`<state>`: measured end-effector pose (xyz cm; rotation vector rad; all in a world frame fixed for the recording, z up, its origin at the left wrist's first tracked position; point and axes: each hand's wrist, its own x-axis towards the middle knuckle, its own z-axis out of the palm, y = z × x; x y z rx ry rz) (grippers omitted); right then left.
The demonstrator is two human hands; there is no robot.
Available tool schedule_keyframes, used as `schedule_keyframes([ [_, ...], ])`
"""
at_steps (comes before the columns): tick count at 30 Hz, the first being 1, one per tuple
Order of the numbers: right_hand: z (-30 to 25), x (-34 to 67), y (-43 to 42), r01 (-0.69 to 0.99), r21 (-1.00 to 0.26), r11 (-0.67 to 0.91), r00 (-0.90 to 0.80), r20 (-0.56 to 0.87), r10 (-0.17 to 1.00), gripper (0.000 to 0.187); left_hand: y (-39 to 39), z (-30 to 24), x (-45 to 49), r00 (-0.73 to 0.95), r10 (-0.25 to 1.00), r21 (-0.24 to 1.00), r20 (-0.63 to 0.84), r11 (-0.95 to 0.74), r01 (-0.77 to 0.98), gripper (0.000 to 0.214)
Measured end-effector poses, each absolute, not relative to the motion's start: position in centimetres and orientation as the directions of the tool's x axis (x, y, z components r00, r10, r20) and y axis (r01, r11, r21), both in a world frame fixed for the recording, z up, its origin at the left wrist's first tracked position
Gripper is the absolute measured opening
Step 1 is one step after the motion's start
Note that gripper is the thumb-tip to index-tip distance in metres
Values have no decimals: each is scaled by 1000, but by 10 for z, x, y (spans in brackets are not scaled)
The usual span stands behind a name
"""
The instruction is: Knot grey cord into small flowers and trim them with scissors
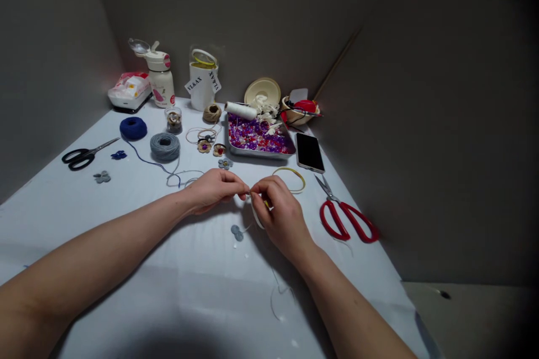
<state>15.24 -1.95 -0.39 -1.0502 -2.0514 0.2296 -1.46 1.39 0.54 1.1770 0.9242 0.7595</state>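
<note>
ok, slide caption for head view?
Left hand and right hand close together over a pale table; bead tray beyond, red-handled scissors at right.

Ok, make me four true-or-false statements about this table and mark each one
1. The red-handled scissors lie nearer the right hand than the black-handled scissors do. True.
2. The phone screen is lit up. False: the phone has a dark screen.
3. The dark blue yarn lies left of the gray yarn. True.
4. The two hands are far apart. False: the left hand has its fingertips close to the right hand's.
</note>
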Motion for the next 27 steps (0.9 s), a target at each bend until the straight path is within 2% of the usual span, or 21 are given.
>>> schedule_keyframes([
  [18, -5, 154, -19, 621, -446, 645, -327, 600, 730, 9, 17, -1, -17, 442, 875, 977, -199, 211, 23, 8],
  [23, -4, 153, -19, 625, -448, 639, -321, 599, 734, 9, 16, -1, -16, 417, 900, 992, -128, 124, 35, 6],
  [27, -1, 153, -21, 606, -516, 605, -285, 570, 771, 10, 15, -1, -14, 404, 911, 997, -79, 80, 16, 3],
])
